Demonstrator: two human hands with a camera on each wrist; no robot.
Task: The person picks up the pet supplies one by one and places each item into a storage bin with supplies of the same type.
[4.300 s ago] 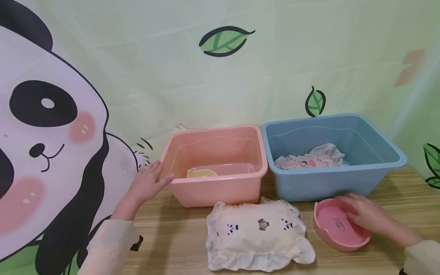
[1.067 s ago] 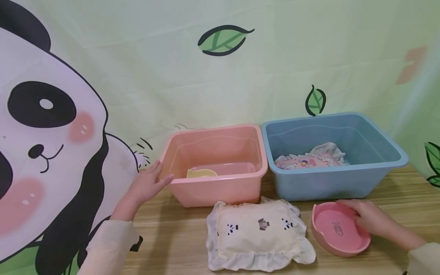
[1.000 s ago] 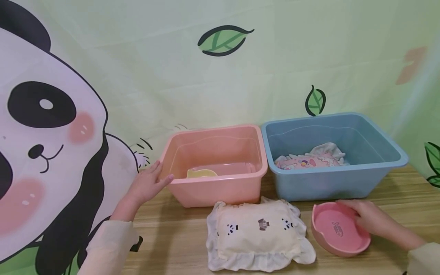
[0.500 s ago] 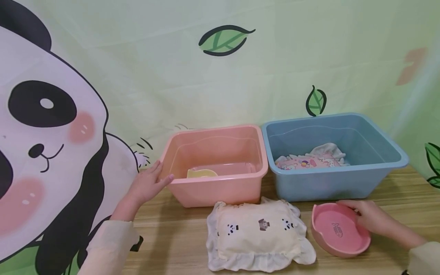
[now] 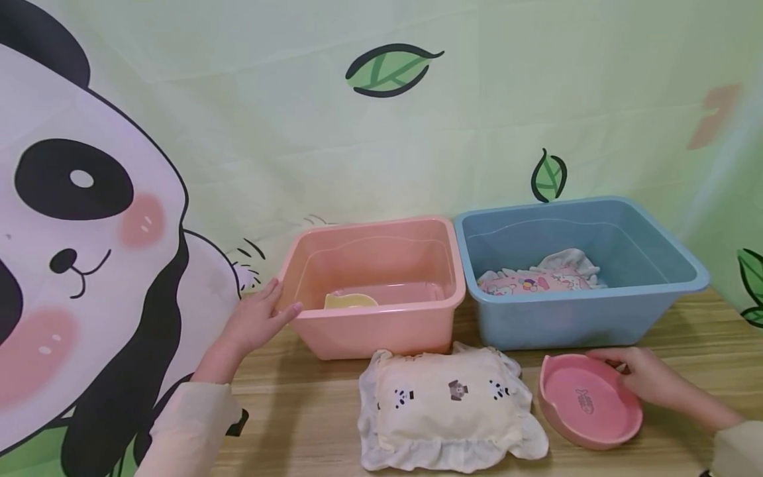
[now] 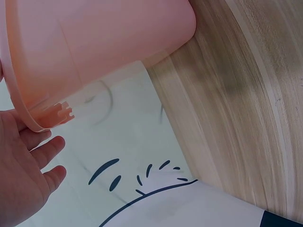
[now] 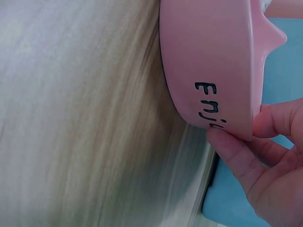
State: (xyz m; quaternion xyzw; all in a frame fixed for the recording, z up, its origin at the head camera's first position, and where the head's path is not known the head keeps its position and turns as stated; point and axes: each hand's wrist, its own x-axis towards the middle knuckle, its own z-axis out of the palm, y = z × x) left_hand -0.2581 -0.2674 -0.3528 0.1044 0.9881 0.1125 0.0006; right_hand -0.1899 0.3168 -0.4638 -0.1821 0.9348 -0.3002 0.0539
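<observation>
My right hand (image 5: 646, 376) pinches the back rim of a pink cat-ear pet bowl (image 5: 587, 404), thumb on the outer wall and a finger over the rim. A fish-like print marks its inside, and black lettering shows on the outer wall of the bowl (image 7: 213, 61) in the right wrist view. My left hand (image 5: 253, 321) rests against the left rim of the pink plastic bin (image 5: 375, 331) with its fingers extended. A cream pillow (image 5: 450, 404) with ruffled edges and animal prints lies left of the bowl.
To the right of the pink bin stands a blue bin (image 5: 566, 324) with a pink printed ruffled pillow (image 5: 536, 281) inside. A yellow item (image 5: 350, 301) lies in the pink bin, partly hidden by its front wall. Behind hangs a panda-print cloth (image 5: 286, 132); all stands on a wood-grain table (image 5: 298, 411).
The right hand's fingers, earlier inside the bowl, now pinch its back rim. The bowl has shifted slightly toward the front and turned a little. My left hand has stayed put.
</observation>
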